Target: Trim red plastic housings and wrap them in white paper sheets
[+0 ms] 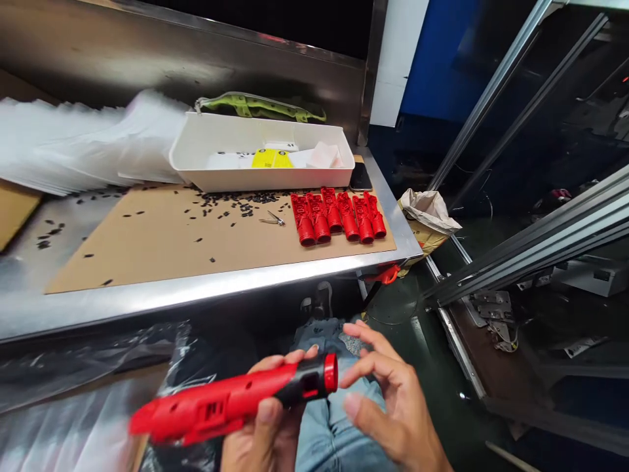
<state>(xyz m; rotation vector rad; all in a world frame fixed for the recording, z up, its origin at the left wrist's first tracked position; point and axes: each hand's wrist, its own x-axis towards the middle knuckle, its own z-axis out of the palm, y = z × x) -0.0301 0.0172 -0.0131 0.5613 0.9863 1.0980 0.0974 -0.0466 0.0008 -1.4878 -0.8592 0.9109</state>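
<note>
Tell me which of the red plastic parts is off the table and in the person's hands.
The long red part with the black collar, held in the left hand over the lap; the right hand is at its end. The other red parts lie in a row on the cardboard.

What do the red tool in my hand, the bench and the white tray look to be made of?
Red tool: moulded plastic, matte, with a black collar. Bench: stainless steel, brushed and reflective, under a cardboard sheet. White tray: probably plastic, smooth with rounded corners.

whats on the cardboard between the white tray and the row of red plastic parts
Head view: small black bits scattered on the brown cardboard sheet, plus small metal tweezers.
</note>
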